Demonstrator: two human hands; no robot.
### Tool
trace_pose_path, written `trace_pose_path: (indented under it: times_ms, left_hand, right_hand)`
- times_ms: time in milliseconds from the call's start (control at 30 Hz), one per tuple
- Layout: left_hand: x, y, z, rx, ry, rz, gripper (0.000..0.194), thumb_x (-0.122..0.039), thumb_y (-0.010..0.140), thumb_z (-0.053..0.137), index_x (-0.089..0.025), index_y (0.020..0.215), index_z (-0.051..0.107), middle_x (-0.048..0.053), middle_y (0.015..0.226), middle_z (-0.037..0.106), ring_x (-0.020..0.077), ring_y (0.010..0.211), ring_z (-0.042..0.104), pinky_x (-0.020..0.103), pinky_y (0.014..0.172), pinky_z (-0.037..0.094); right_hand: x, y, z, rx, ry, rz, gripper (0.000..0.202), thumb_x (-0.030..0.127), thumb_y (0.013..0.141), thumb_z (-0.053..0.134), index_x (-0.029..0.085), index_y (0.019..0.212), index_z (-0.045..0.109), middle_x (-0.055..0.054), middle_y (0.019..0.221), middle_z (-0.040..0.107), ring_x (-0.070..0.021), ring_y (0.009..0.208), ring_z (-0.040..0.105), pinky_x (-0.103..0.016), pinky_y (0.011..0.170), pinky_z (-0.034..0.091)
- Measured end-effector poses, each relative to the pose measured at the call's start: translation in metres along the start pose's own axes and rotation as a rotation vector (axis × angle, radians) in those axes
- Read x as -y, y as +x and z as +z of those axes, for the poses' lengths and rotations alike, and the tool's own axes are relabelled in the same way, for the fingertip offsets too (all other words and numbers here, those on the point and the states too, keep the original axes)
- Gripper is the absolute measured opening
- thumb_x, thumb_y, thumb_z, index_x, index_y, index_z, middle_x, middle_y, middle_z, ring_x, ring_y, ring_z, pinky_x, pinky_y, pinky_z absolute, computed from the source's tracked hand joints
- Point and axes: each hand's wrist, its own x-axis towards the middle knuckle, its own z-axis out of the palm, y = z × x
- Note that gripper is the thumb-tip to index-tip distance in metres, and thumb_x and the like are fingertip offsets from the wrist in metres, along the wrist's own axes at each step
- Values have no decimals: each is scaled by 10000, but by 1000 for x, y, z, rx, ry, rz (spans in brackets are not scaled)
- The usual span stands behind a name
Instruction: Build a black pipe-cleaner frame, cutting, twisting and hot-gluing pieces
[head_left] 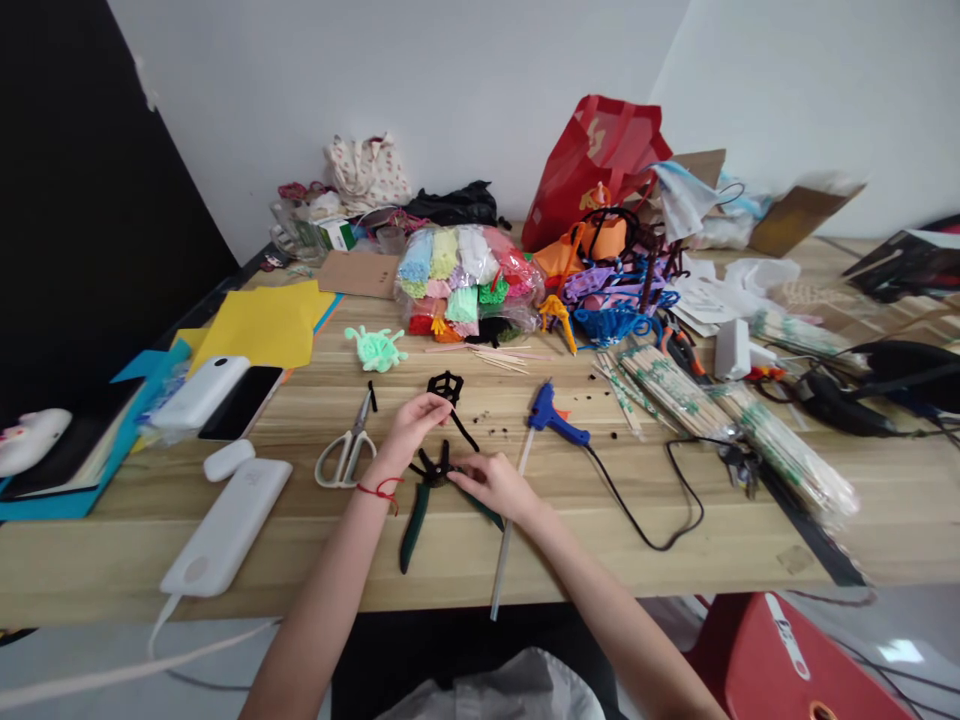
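Note:
My left hand (415,425) pinches a small black pipe-cleaner shape (445,386), an open cage of loops with a loose strand trailing down to the right. Below it, green-handled pliers (417,530) lie on the table with their handles spread toward me. My right hand (495,484) is at the pliers' head and over one handle, fingertips drawn together; what they hold is hidden. Left of my hands lie scissors (346,458), tips pointing away, and a short black piece (373,396). A blue glue gun (559,415) rests to the right, its clear glue stick (510,540) extending toward the table's front edge.
A pale green fuzzy piece (376,348) and bagged coloured pipe cleaners (465,270) lie farther back. Bundled sticks (675,390) and the glue gun's cord (652,547) are at right. A power bank (229,528), phone (241,402) and yellow sheets (259,325) are at left.

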Motion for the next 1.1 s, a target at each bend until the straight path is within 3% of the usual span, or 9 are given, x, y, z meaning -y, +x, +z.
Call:
trace_pose_path:
  times_ms: [167, 333, 400, 500, 600, 733, 833, 933, 1100]
  left_hand:
    - [0, -1, 5, 21, 58, -10, 245, -383, 680, 692, -157, 758, 636, -14, 635, 581, 112, 619, 531, 243, 648, 443]
    - [1, 1, 5, -67, 57, 15, 273, -397, 683, 688, -145, 765, 625, -21, 615, 568, 101, 594, 515, 229, 623, 427]
    - [2, 1, 5, -83, 68, 24, 279, -404, 688, 681, -143, 770, 628, -21, 611, 566, 101, 590, 517, 228, 614, 429]
    - [4, 1, 9, -47, 123, 38, 283, -416, 695, 670, -145, 770, 637, -2, 659, 602, 112, 607, 538, 237, 618, 448]
    - [9, -1, 19, 7, 169, 68, 288, -425, 698, 665, -146, 765, 642, 17, 711, 636, 123, 624, 562, 243, 619, 468]
    - [17, -6, 35, 5, 202, 117, 303, -431, 770, 595, -135, 795, 660, 25, 685, 648, 127, 600, 571, 233, 585, 470]
    - [21, -10, 42, 22, 287, 157, 335, -410, 857, 479, -143, 858, 681, 54, 784, 695, 146, 654, 609, 248, 612, 487]
    - [26, -13, 44, 58, 395, 216, 249, -327, 848, 507, -159, 875, 689, 60, 841, 710, 158, 706, 634, 259, 653, 504]
    - [30, -15, 43, 89, 406, 183, 269, -276, 852, 499, -175, 1050, 650, 60, 871, 713, 81, 441, 542, 208, 449, 449]
  right_hand:
    - [3, -1, -7, -71, -110, -7, 306, 417, 875, 485, 199, 839, 696, -12, 561, 596, -125, 483, 507, -244, 538, 351]
    - [3, -4, -13, -155, 177, -64, 380, 428, 852, 503, 174, 581, 582, 28, 466, 448, -86, 428, 361, -225, 458, 289]
    - [4, -4, -14, -300, 258, -39, 349, 429, 846, 510, 176, 614, 573, 34, 479, 425, -91, 448, 353, -228, 454, 276]
    - [2, -1, -13, -441, 325, 18, 240, 416, 813, 565, 184, 857, 603, 62, 508, 385, -96, 465, 338, -229, 464, 279]
    - [-3, 4, -11, -411, 369, 71, 297, 414, 770, 614, 190, 961, 576, 74, 529, 386, -94, 470, 339, -229, 475, 292]
    - [-8, 9, -12, -431, 502, 169, 276, 452, 751, 612, 186, 770, 541, 61, 530, 429, -87, 472, 357, -223, 465, 281]
    - [-7, 10, -18, -413, 694, 222, 344, 497, 702, 646, 193, 679, 485, 83, 474, 381, -68, 426, 304, -213, 429, 220]
    - [-6, 10, -24, -388, 840, 268, 379, 516, 663, 677, 197, 656, 473, 97, 435, 357, -56, 391, 261, -212, 408, 164]
    - [-7, 8, -27, -377, 942, 298, 361, 495, 650, 704, 194, 684, 508, 89, 442, 410, -55, 387, 280, -212, 405, 148]
